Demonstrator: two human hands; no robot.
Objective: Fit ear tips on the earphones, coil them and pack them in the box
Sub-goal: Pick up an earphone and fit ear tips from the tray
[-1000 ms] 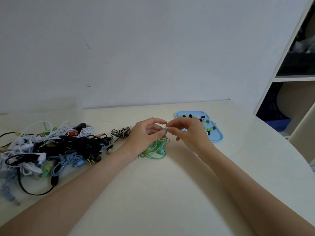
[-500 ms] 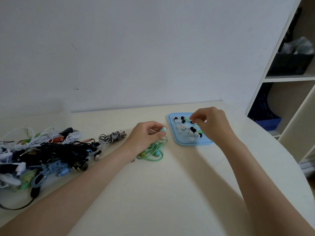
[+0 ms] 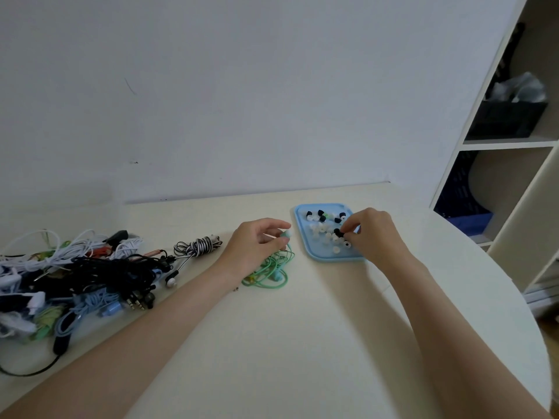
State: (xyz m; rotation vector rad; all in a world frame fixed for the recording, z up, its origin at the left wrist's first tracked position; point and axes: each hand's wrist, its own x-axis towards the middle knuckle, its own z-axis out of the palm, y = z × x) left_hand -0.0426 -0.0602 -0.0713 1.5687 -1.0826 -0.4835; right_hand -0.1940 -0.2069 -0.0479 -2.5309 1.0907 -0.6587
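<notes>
- Mint-green wired earphones (image 3: pixel 270 272) loose on cream table (image 3: pixel 302 343); left hand (image 3: pixel 257 243) pinches one earbud
- right hand (image 3: pixel 370 231) fingertips curled onto a black ear tip among scattered black and white ear tips (image 3: pixel 317 229) in shallow light-blue tray (image 3: pixel 299 219)
- tangled cable pile (image 3: pixel 75 276) far left

A plain room in a home or small office: a cream round-edged tabletop (image 3: pixel 302 343) pushed against a bare white painted wall (image 3: pixel 242 86), with a white open shelving unit (image 3: pixel 508 143) holding dark storage bins beyond the tabletop's right edge.
</notes>
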